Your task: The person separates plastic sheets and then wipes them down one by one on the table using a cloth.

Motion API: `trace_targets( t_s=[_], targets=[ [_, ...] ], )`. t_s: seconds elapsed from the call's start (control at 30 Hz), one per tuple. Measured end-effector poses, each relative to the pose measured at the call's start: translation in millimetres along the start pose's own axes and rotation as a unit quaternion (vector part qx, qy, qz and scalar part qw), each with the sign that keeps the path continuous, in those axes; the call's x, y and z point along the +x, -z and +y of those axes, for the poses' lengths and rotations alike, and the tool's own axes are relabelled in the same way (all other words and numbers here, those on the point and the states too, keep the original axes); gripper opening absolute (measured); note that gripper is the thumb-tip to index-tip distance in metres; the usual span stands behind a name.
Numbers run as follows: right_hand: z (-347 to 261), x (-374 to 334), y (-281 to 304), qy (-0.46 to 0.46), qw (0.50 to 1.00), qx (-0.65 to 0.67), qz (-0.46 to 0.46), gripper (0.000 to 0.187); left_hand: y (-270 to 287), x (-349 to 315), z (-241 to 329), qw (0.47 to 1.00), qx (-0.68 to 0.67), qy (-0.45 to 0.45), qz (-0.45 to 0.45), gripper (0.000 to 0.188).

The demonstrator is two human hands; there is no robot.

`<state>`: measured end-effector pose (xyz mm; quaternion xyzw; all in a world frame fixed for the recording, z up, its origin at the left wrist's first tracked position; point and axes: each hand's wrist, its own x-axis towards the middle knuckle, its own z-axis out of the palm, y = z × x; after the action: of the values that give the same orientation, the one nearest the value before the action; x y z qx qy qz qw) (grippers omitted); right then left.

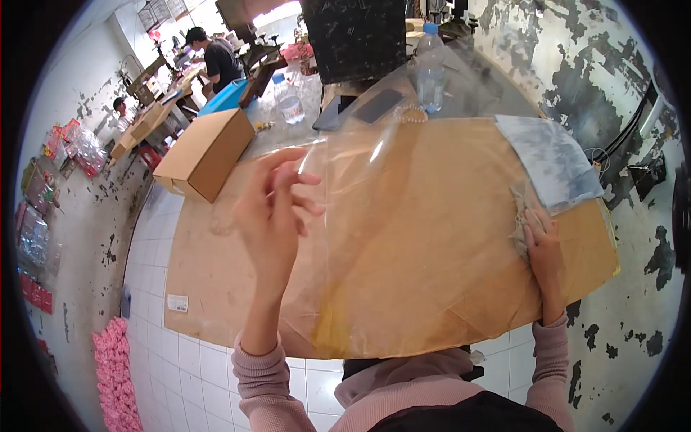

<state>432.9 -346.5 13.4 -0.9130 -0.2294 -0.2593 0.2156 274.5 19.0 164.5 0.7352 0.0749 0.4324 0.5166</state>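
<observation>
One big tabletop (pixel 216 273) is taking up most of the head view, brown like cardboard, bending at the rim from the fisheye, with a small white label (pixel 177 303) sitting near its left corner. A closed cardboard box (pixel 205 155) is resting at the far left edge, and two clear bottles with blue caps are standing toward the back, one on the left (pixel 289 102) and one on the right (pixel 430 68), with a string of pale beads (pixel 410 113) lying by the right one. White tiles (pixel 162 288) are showing below, the wall on the right (pixel 597 86) is peeling badly, and a person in a dark top (pixel 222 65) is working at a bench far back left.

Now the clear plastic film (pixel 376 150): it's spreading over the middle of the table, see-through, creasing a bit and catching bright glare. The left hand (pixel 277 198) is hovering raised by its left edge, fingers loosely curling and blurring, so I can't tell if they're pinching it. The right hand (pixel 540 234) is resting over a crumpled grey rag (pixel 520 216) on the tabletop, fingers lying across it, can't tell how tightly, and a blue-and-white flat packet (pixel 551 162) is lying just beyond
</observation>
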Motion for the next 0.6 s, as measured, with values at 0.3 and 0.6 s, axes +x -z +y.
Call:
trace_targets(
  t_s=[0.3, 0.6],
  targets=[
    [-8, 18, 29, -0.053, 0.995, 0.075, -0.040, 0.053, -8, -21, -113, 0.943, 0.299, -0.035, -0.144, 0.032],
    [-171, -28, 66, 0.178, 0.936, 0.299, -0.058, 0.053, 56, -208, -31, 0.792, 0.440, -0.229, -0.356, 0.056]
  ],
)
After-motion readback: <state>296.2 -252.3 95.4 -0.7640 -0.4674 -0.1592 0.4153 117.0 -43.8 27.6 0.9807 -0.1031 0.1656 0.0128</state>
